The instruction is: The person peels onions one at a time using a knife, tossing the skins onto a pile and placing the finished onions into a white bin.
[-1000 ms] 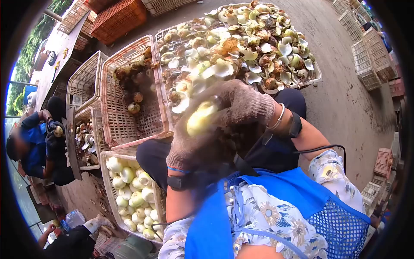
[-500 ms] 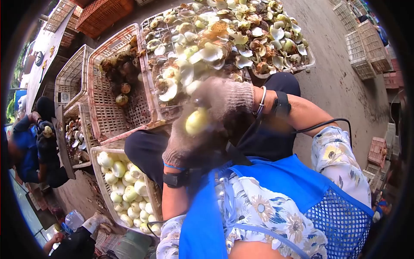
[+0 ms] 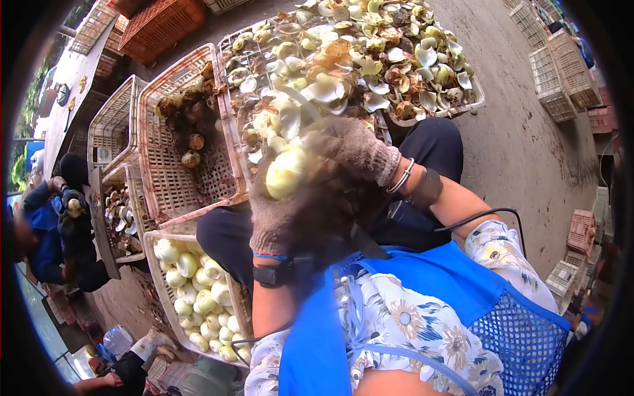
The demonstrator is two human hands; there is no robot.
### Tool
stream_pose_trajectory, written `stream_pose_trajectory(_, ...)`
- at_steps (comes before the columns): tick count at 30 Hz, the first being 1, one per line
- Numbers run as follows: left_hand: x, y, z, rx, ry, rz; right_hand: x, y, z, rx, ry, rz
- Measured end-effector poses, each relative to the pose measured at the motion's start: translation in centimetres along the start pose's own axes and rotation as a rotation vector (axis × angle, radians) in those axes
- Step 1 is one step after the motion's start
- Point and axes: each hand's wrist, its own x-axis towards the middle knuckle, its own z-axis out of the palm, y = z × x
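Note:
My left hand (image 3: 269, 212), in a brown knit glove, is closed around a pale peeled onion (image 3: 285, 173). My right hand (image 3: 353, 150), gloved the same way, is curled just right of the onion. Motion blur smears its fingers, and whatever it grips is hidden. A blurred pale curved strip (image 3: 298, 99) shows above my hands. Beyond them a crate (image 3: 477, 99) is heaped with onion skins and cut layers (image 3: 323, 89). Beside my left knee stands a crate (image 3: 165, 290) full of peeled onions (image 3: 205, 302).
A reddish-white crate (image 3: 155, 145) at left holds several unpeeled brown onions (image 3: 191, 148). Another crate (image 3: 113, 125) adjoins it. Far left, a co-worker (image 3: 49, 231) in blue holds an onion. Stacked crates (image 3: 561, 76) line the right side. A black cable (image 3: 495, 211) runs by my right forearm.
The onion in my left hand has shifted slightly left and up, and more of it shows. My right hand has moved slightly right, away from the onion.

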Motion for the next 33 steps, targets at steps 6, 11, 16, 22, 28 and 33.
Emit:
stream_pose_trajectory(6, 0.2, 1.5, 0.4, 0.143, -0.116, 0.022, -0.1, -1.3, -0.2, -0.165, -0.185, -0.245)
stream_pose_trajectory(11, -0.4, 0.9, 1.0, 0.234, -0.099, 0.056, -0.1, -1.5, -0.1, -0.455, -0.173, -0.177)
stream_pose_trajectory(16, -0.3, -1.2, 0.9, 0.291, -0.008, 0.074, 0.9, 1.1, -0.3, -0.578, -0.261, -0.194)
stream_pose_trajectory(22, -0.2, -3.3, -0.1, 0.408, -0.031, 0.21, 2.7, 8.2, 0.8, -0.761, -0.115, -0.664)
stream_pose_trajectory(28, -0.6, -3.7, -0.1, 0.237, -0.036, 0.13, 0.1, 3.1, 2.0, 0.144, 0.019, 0.207)
stream_pose_trajectory(33, 0.1, -3.2, 0.8, 0.195, 0.034, 0.213, -0.7, -2.8, 1.9, -0.066, 0.141, 0.195)
